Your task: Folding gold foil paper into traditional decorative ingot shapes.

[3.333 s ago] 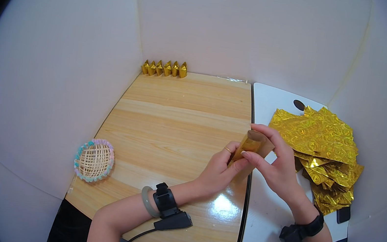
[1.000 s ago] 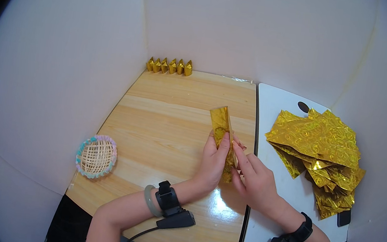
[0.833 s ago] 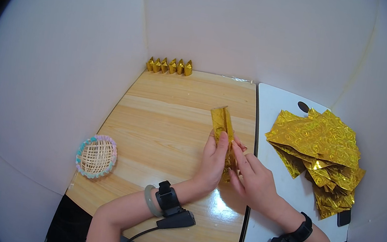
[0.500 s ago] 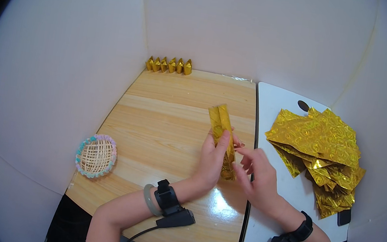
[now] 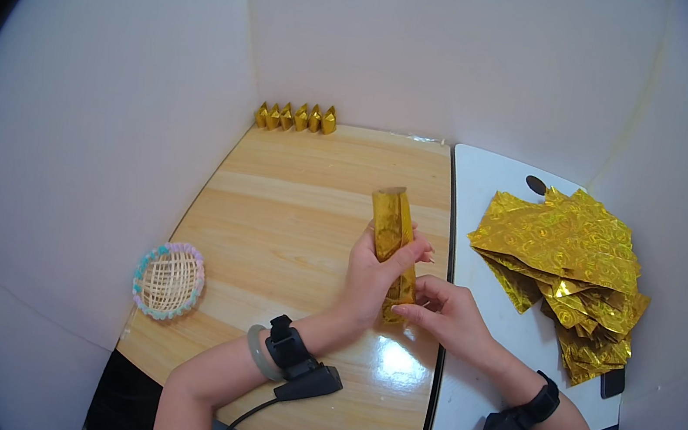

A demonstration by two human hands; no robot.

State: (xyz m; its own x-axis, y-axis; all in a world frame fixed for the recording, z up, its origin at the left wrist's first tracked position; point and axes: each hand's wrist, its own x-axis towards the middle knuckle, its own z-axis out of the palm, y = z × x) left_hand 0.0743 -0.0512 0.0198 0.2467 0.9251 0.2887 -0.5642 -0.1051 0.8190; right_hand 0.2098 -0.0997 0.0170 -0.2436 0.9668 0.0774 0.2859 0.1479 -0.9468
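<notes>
Nearest you, a black strap with a small box sits on each wrist, the left one (image 5: 288, 346) beside a pale, smooth bangle (image 5: 259, 353). Your right hand (image 5: 459, 321) appears to pinch the near end of a long, narrow, folded gold-foil paper strip (image 5: 393, 219), thumb on top. Your left hand (image 5: 370, 276) is wrapped round its middle, thumb across the front, so the strip is held above the pale wood-grain tabletop (image 5: 301, 209), its far end tilted away from you. You seem to be shaping or pressing that near end; the next move probably calls for a steady left grip and light right fingertips. Left lies a round woven basket (image 5: 168, 283); right, a heap of patterned gold foil sheets (image 5: 568, 247) on a white tabletop (image 5: 466, 408). Farthest, six small, pointed gold-foil pieces (image 5: 302, 119) stand in a row.
</notes>
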